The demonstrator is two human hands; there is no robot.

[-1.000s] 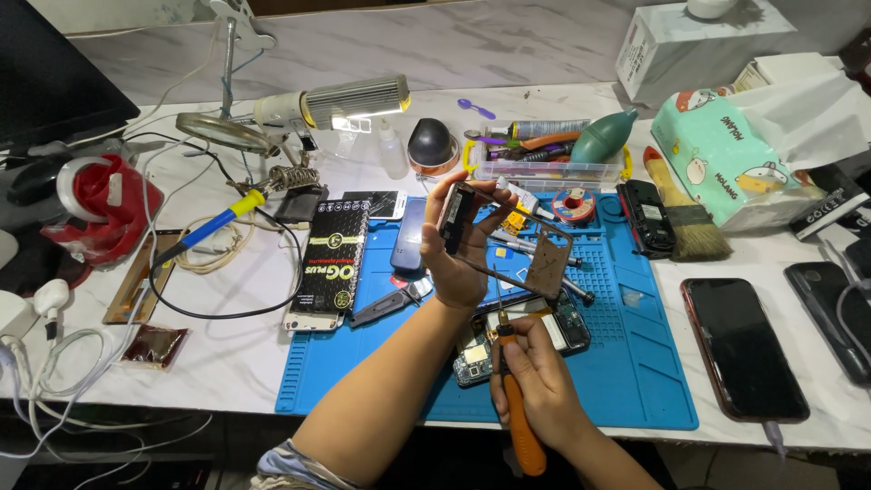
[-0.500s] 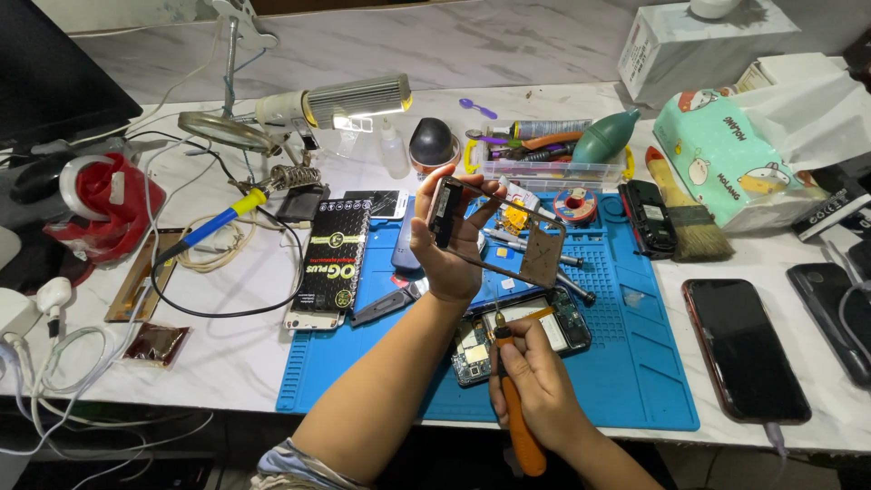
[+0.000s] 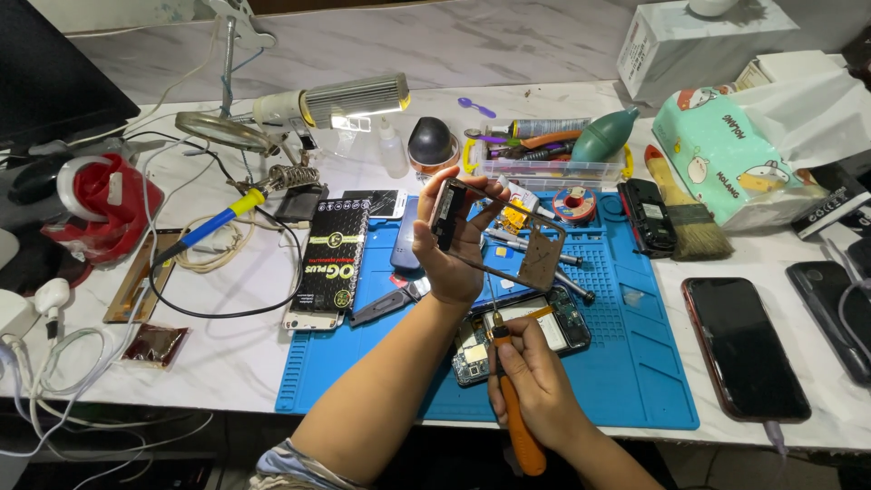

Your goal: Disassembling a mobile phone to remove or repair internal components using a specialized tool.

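My left hand (image 3: 451, 245) is raised over the blue work mat (image 3: 635, 363) and grips a thin dark phone frame (image 3: 447, 210) with a brown flex sheet (image 3: 542, 255) hanging from its right side. My right hand (image 3: 535, 381) sits lower, near the mat's front edge, shut around an orange-handled screwdriver (image 3: 519, 425) whose tip points up toward the frame. Under both hands lies an opened phone (image 3: 526, 331) with its circuit board exposed.
A black phone box (image 3: 328, 263) and soldering iron (image 3: 213, 222) lie left of the mat. Two dark phones (image 3: 744, 345) rest at the right. Behind are a parts tray (image 3: 544, 168), a teal blower (image 3: 603, 136), a brush (image 3: 685, 213), a tissue pack (image 3: 726, 154) and a lamp (image 3: 349, 100).
My left hand has turned the frame and shifted slightly, so the brown sheet now hangs lower right. My right hand with the screwdriver has barely moved.
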